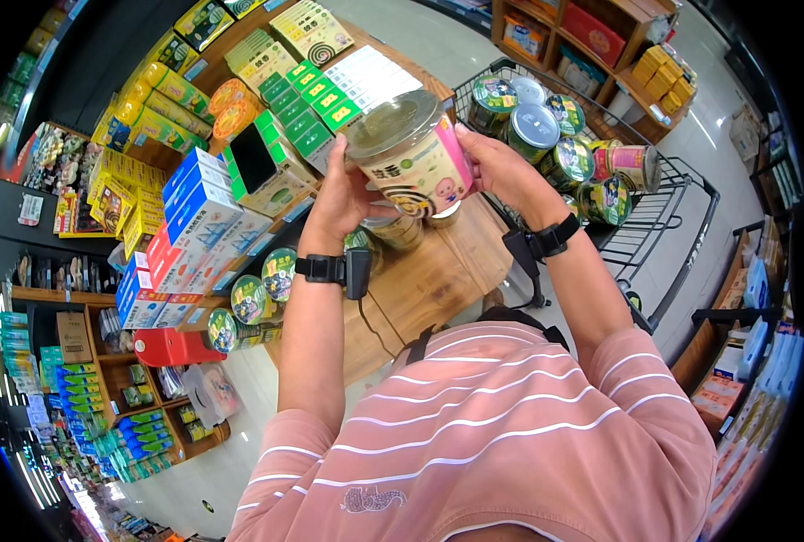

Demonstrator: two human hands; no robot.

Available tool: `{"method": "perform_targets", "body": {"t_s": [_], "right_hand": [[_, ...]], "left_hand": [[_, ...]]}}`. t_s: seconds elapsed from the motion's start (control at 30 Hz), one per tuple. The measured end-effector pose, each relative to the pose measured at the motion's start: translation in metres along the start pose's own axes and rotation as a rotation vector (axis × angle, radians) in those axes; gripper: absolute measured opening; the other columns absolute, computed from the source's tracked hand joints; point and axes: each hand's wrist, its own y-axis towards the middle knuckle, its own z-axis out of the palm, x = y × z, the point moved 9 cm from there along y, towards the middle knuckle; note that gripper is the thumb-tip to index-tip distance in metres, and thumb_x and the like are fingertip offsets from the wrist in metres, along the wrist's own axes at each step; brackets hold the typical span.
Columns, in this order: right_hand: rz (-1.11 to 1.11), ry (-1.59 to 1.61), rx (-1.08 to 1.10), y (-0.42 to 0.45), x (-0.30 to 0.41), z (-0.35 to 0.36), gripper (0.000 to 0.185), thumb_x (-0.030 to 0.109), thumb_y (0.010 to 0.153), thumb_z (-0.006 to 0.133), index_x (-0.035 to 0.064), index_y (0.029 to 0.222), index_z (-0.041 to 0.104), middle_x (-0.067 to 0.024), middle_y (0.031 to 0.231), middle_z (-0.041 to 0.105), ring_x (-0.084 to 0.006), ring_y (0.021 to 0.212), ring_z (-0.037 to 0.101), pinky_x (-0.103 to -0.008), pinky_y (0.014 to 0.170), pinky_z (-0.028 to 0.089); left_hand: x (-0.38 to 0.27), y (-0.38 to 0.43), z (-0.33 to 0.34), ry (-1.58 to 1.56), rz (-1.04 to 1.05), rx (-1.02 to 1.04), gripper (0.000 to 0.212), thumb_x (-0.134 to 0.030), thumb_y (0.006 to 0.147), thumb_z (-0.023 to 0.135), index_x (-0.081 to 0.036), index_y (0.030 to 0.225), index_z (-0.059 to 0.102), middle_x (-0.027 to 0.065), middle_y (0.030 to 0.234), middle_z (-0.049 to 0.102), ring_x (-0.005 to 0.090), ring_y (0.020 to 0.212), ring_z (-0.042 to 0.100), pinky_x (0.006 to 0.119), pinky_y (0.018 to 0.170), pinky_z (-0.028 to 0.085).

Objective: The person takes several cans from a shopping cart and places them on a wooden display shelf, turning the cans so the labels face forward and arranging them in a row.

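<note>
Between my two hands is a large round tub of mosquito coils (415, 162) with a clear lid, tilted so its cream and pink printed side faces me. My left hand (347, 196) grips its left side, the thumb up near the lid. On the other side my right hand (500, 166) holds the pink part of the label. Below the tub, similar tubs (396, 232) stand on the wooden display table (436, 278), partly hidden by my hands. A wire shopping cart (652, 234) at the right holds several round tubs (534, 127), some upright and some lying on their sides.
A raised wooden shelf carries green boxes (307, 125), blue and white boxes (205, 213), yellow cartons (313, 40) and a dark phone-like device (252, 159). More green-lidded tubs (251, 298) stand lower left, near a red stool-like object (175, 347). Stocked shelves (720, 379) line the right.
</note>
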Motion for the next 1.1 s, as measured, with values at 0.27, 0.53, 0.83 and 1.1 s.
{"method": "perform_targets", "body": {"t_s": [0.27, 0.53, 0.83, 1.1], "right_hand": [[0.05, 0.081, -0.006, 0.019, -0.021, -0.028, 0.064, 0.062, 0.102, 0.049, 0.0058, 0.128, 0.064, -0.0107, 0.117, 0.067, -0.0203, 0.102, 0.066, -0.0381, 0.084, 0.057], [0.064, 0.034, 0.001, 0.03, -0.028, -0.046, 0.067, 0.066, 0.101, 0.046, 0.0073, 0.127, 0.065, -0.0102, 0.117, 0.067, -0.0217, 0.099, 0.066, -0.0397, 0.084, 0.056], [0.099, -0.01, -0.077, 0.026, -0.029, -0.061, 0.064, 0.062, 0.103, 0.045, 0.0048, 0.126, 0.064, -0.0078, 0.113, 0.068, -0.0172, 0.093, 0.065, -0.0365, 0.079, 0.057], [0.115, 0.041, -0.151, 0.021, -0.043, -0.083, 0.056, 0.058, 0.102, 0.053, 0.0061, 0.119, 0.065, -0.0056, 0.103, 0.065, -0.0161, 0.086, 0.063, -0.0357, 0.074, 0.056]], "left_hand": [[0.01, 0.006, 0.015, 0.11, -0.058, 0.019, 0.097, -0.082, 0.093, 0.032, -0.009, 0.158, 0.029, 0.0208, 0.155, 0.038, 0.0554, 0.127, 0.05, 0.067, 0.094, 0.052], [0.011, 0.019, 0.024, 0.119, -0.029, -0.05, 0.102, -0.084, 0.092, 0.029, -0.002, 0.153, 0.036, 0.0246, 0.147, 0.044, 0.0542, 0.118, 0.057, 0.067, 0.092, 0.052], [0.023, 0.041, 0.022, 0.12, -0.051, -0.051, 0.102, -0.082, 0.092, 0.034, -0.001, 0.155, 0.03, 0.0222, 0.149, 0.041, 0.0571, 0.12, 0.055, 0.061, 0.086, 0.058], [0.038, 0.05, 0.028, 0.148, -0.067, -0.067, 0.103, -0.081, 0.091, 0.039, 0.001, 0.154, 0.032, 0.0211, 0.145, 0.044, 0.0559, 0.116, 0.058, 0.06, 0.086, 0.059]]}}
